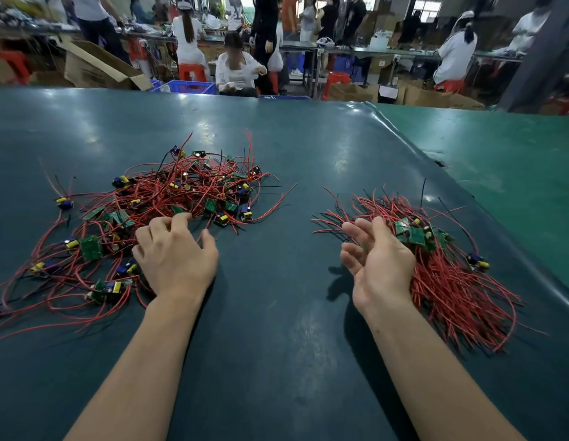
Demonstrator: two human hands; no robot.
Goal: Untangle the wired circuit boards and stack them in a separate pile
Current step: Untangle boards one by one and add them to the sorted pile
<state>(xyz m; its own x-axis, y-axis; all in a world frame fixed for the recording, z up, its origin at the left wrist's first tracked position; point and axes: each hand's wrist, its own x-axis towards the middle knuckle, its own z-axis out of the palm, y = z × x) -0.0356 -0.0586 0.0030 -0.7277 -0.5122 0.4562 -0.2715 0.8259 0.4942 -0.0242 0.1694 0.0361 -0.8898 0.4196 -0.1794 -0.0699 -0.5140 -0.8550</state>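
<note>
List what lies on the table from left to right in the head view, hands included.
tangled pile of wired boards → left hand at that pile's near edge → bare table → right hand → sorted pile

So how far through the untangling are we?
Partway. A sorted pile with wires lying roughly parallel sits on the right, beside the open right hand. The left hand reaches into the tangled pile, still the wider heap, so much remains.

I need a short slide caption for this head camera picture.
Left hand reaches into tangled red-wired green circuit boards; right hand rests beside the sorted pile.
</note>
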